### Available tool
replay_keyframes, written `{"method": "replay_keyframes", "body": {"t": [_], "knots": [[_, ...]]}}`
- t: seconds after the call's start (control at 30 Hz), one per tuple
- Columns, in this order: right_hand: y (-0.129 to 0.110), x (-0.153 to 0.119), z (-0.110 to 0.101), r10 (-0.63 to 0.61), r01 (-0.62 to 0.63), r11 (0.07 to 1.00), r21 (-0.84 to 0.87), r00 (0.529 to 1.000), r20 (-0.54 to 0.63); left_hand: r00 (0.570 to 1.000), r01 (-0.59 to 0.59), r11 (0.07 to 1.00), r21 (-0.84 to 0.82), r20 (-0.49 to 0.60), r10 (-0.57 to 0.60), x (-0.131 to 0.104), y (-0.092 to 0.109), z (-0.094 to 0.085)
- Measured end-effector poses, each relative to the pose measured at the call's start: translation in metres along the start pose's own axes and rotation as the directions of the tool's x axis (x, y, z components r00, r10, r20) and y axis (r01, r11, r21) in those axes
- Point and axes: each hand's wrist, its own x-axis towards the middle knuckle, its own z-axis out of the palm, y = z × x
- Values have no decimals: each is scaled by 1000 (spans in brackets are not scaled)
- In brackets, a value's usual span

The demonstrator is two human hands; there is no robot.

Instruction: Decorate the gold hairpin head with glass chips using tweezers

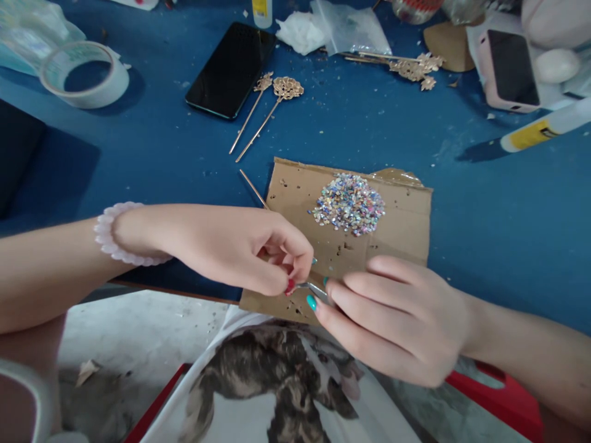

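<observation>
My left hand (244,249), with a pale bead bracelet (108,232) at the wrist, is closed in a pinch over the lower left of the cardboard (406,224). A small red piece (290,286) shows at its fingertips. Facing it, my right hand (392,311) grips a thin silver tool (316,291), probably tweezers, whose tip meets the red piece. Its far end is hidden by my fingers. A heap of multicoloured chips (351,204) lies on the cardboard above both hands.
Two gold hairpins (287,88) (265,82) lie beside a black phone (231,69). A tape roll (85,75) sits at the upper left. Glue tube (530,135), pink device (510,71) and more gold pins (413,67) are at the upper right. The blue table's front edge runs under my left forearm.
</observation>
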Motion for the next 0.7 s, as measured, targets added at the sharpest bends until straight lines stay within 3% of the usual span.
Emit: {"method": "replay_keyframes", "body": {"t": [0.7], "knots": [[1, 0, -1, -1, 1, 1000, 5, 1000, 18, 1000, -26, 999, 33, -4, 27, 3, 1, 1]]}}
